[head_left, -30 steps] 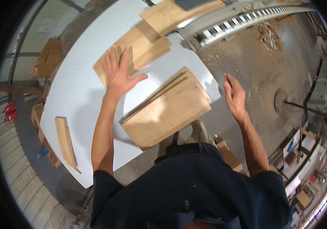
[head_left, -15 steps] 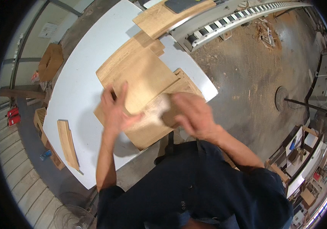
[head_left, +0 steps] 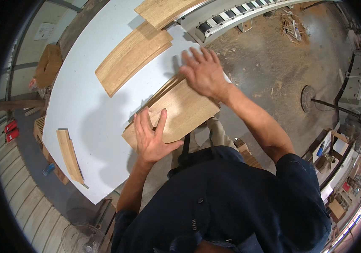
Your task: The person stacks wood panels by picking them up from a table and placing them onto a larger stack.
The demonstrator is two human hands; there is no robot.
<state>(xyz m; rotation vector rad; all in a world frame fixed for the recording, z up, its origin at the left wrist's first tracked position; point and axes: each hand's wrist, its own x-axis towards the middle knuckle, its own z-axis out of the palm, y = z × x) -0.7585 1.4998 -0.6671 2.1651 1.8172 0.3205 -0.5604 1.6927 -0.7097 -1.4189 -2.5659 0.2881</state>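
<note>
A small stack of light-brown wood planks (head_left: 186,110) lies along the near edge of the white table, its far-side edges slightly stepped. My left hand (head_left: 151,141) rests with spread fingers on the left end of this stack. At the stack's far right end is my right hand (head_left: 205,76), its fingers fanned out and slightly blurred; its palm is over the planks' corner. Neither hand is closed round anything. Farther off on the table lies another wood plank (head_left: 132,57) with a stepped edge, apart from the stack.
The white table (head_left: 91,109) holds a narrow wood strip (head_left: 70,156) at its left. At the back, a further plank (head_left: 163,10) lies beside a roller conveyor (head_left: 227,19). A pedestal fan (head_left: 309,99) stands on the dusty floor to the right.
The planks under my hands have come together into a narrower stack by the near edge, uncovering white table behind them. My right hand has moved away from me to their far right end.
</note>
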